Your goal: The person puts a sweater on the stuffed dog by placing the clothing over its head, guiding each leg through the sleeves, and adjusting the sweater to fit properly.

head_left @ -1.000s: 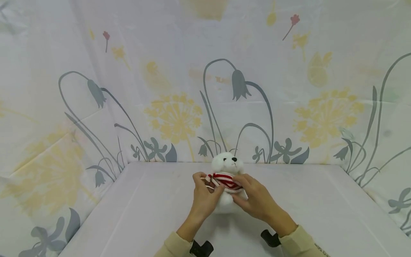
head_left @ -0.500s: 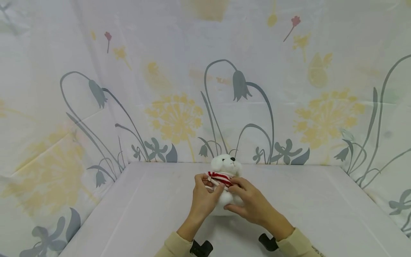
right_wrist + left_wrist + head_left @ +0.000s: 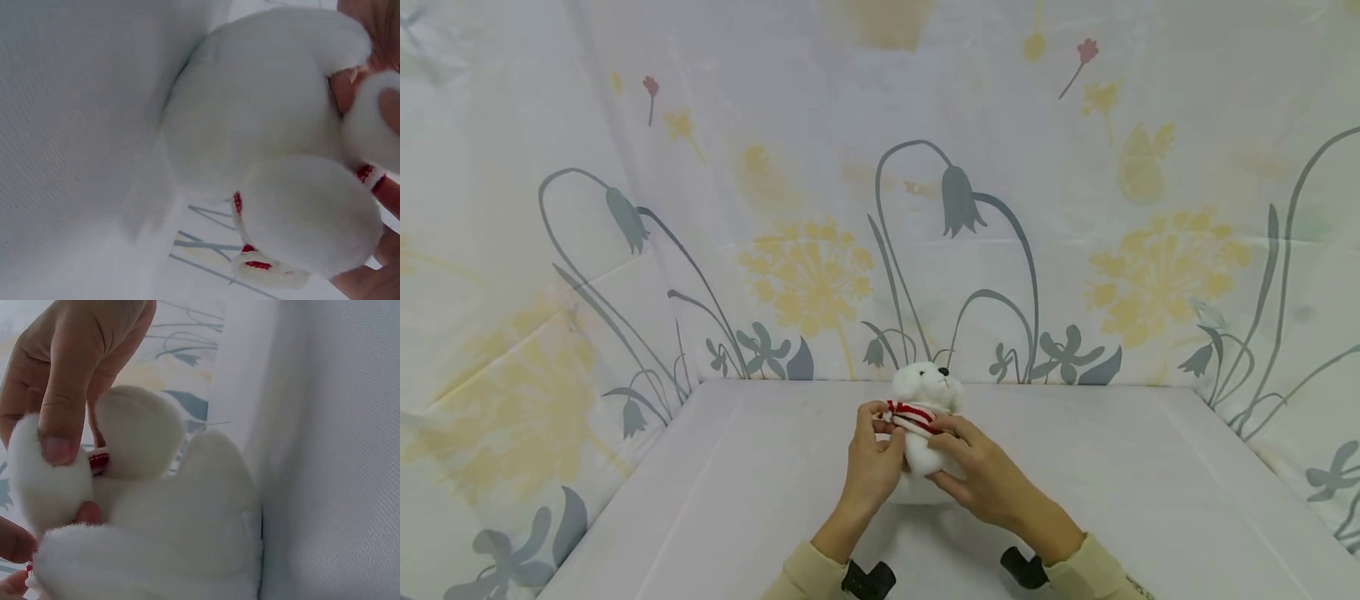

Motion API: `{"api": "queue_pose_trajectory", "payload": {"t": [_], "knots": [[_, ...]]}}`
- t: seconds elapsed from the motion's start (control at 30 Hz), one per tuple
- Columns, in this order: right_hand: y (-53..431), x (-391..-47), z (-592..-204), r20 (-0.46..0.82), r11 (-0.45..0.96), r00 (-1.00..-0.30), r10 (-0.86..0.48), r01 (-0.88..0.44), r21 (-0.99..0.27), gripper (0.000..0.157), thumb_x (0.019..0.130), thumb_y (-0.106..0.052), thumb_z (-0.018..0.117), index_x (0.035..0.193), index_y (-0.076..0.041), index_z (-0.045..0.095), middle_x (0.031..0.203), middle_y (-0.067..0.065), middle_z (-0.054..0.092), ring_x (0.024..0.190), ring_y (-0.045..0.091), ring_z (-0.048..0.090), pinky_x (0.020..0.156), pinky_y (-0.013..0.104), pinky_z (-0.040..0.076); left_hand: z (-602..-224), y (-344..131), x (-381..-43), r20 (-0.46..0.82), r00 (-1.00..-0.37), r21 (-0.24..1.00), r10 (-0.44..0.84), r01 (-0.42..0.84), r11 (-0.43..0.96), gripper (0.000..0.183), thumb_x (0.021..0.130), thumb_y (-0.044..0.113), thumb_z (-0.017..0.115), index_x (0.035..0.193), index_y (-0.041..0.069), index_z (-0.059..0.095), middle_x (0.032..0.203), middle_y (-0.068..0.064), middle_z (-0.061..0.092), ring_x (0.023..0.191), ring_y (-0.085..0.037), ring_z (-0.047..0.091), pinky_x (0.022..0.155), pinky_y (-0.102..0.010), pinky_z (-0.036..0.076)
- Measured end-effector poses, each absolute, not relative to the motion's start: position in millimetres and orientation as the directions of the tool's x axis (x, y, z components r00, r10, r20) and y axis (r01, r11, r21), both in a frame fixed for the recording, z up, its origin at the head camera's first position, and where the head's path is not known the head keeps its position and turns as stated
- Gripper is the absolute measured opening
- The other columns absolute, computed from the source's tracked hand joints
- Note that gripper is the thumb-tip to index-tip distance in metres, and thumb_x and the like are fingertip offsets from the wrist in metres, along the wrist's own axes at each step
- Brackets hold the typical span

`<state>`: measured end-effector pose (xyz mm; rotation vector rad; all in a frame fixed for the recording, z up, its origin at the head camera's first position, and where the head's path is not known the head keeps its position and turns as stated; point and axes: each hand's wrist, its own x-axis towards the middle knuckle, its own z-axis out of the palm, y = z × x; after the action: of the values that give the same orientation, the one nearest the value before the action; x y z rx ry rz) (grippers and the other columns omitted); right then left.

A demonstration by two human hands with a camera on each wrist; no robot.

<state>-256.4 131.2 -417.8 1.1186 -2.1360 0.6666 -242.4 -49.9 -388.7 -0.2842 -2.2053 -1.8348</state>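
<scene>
A white plush toy [image 3: 922, 383] with a black nose sits upright on the table, between both hands. Around its upper body is a small red-and-white striped knitted sweater [image 3: 913, 415]. My left hand [image 3: 871, 471] pinches the sweater's edge on the toy's left side in the head view, fingers curled and partly hidden. With curled fingers and thumb, my right hand [image 3: 988, 475] grips the toy's other side near the sweater's lower edge. In the left wrist view, a thumb [image 3: 59, 447] presses a rounded white part of the toy. Red knit [image 3: 372, 175] shows by the fingers in the right wrist view.
The white table [image 3: 760, 467] has its far edge just behind the toy. A flower-printed curtain [image 3: 820, 167] hangs behind it and at both sides. Black wrist-worn pieces [image 3: 868, 579] stick out beneath the sleeves.
My right hand has slid lower and left along the toy, off the sweater's front. The left thumb has drawn back slightly. The toy's head has tipped a little, and less red knit shows.
</scene>
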Motion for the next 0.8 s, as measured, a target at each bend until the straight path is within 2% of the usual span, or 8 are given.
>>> {"api": "queue_pose_trajectory", "payload": {"t": [0.13,0.33,0.6,0.8], "knots": [[132.5,-256.8,-416.3,0.706,0.514,-0.449,-0.547,-0.846,-0.141,0.031,0.080,-0.018,0.077,0.106,-0.014,0.061,0.123,0.008,0.054,0.111,0.022,0.056,0.086,0.038,0.051,-397.4,-51.3,-249.9,0.330,-0.944,0.927,-0.011,0.322,0.192,0.038,0.091,-0.001,0.054,0.127,0.002,0.044,0.094,-0.017,0.055,0.057,-0.021,0.061,0.051,-0.023,0.049],[133.5,-256.7,-414.7,0.711,0.507,-0.434,-0.553,-0.853,-0.126,0.030,0.079,-0.015,0.077,0.105,-0.013,0.062,0.122,0.009,0.055,0.110,0.023,0.056,0.086,0.038,0.051,-408.3,-54.2,-259.7,0.359,-0.933,0.907,-0.023,0.343,0.242,0.036,0.089,0.004,0.060,0.123,0.002,0.050,0.093,-0.012,0.057,0.066,-0.015,0.062,0.053,-0.025,0.052],[133.2,-254.8,-413.8,0.725,0.507,-0.417,-0.547,-0.855,-0.109,0.030,0.078,-0.012,0.077,0.105,-0.013,0.062,0.120,0.009,0.056,0.108,0.024,0.057,0.086,0.040,0.051,-412.1,-60.7,-264.5,0.445,-0.890,0.852,-0.094,0.389,0.352,0.030,0.083,0.007,0.068,0.104,0.000,0.048,0.092,-0.010,0.054,0.077,-0.016,0.060,0.063,-0.025,0.051],[132.9,-254.6,-413.9,0.723,0.495,-0.410,-0.556,-0.862,-0.108,0.032,0.078,-0.011,0.077,0.106,-0.013,0.063,0.122,0.008,0.055,0.110,0.023,0.057,0.088,0.039,0.050,-412.9,-63.4,-267.4,0.526,-0.840,0.808,-0.130,0.446,0.386,0.023,0.081,0.007,0.072,0.101,0.000,0.060,0.091,-0.009,0.055,0.077,-0.019,0.059,0.068,-0.026,0.051]]}}
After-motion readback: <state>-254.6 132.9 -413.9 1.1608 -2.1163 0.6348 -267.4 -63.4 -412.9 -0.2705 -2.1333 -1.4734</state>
